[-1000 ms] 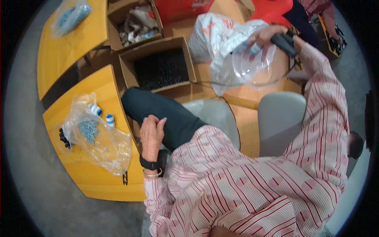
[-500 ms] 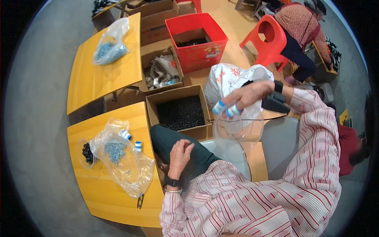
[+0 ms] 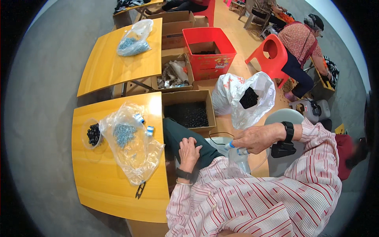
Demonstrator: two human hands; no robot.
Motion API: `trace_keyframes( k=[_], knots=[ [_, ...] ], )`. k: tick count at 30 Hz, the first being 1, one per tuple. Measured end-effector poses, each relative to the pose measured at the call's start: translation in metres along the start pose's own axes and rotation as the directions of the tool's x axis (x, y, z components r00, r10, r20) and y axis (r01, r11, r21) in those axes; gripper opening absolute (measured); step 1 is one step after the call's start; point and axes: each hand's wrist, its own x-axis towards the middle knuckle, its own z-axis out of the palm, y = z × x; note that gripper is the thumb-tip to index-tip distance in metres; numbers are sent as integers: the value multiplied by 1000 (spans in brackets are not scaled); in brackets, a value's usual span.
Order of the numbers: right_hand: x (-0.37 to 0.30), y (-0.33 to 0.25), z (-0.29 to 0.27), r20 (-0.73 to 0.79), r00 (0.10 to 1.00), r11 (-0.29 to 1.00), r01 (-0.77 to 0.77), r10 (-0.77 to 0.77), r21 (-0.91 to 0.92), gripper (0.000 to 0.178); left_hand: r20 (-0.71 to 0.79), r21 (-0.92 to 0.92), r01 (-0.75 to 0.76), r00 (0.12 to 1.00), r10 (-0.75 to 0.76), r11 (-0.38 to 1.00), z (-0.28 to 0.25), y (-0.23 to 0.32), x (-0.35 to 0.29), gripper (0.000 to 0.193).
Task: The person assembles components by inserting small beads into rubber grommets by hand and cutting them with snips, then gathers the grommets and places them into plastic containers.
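Observation:
My left hand [image 3: 189, 153] rests on my dark green trouser leg [image 3: 177, 136] with slightly curled fingers and nothing in it. In front of my right hip, my right hand [image 3: 254, 140] grips a clear plastic tub [image 3: 238, 161] by its rim; blue-and-white tape wraps some of its fingertips. The tub looks see-through, and much of its outline is hard to make out. Beyond that hand stands a white sack [image 3: 256, 112], its mouth spread wide over small black pieces [image 3: 249, 98].
The yellow table [image 3: 118, 197] on my left holds a tub of black beads [image 3: 93, 134], a clear bag of small metal pieces [image 3: 124, 134], tape rolls [image 3: 149, 130] and thread snips [image 3: 140, 190]. Ahead are cardboard boxes [image 3: 213, 114], a red bin [image 3: 208, 65], a red stool [image 3: 270, 59] and a person [image 3: 300, 43].
My right hand has come back from over the white sack toward my lap with the clear tub. The sack's open mouth now shows. My left hand has settled onto my leg.

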Motion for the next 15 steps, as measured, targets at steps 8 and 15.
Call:
trace_keyframes(
  k=[8,15],
  knots=[
    [17,28,26,-78,996,985,-26,40,169,25,-54,-29,5,999,-7,1000,5,-1,-1,32],
    [18,35,29,-70,997,983,-27,40,183,29,-45,-23,21,999,-22,1000,6,-3,-1,32]
  ],
)
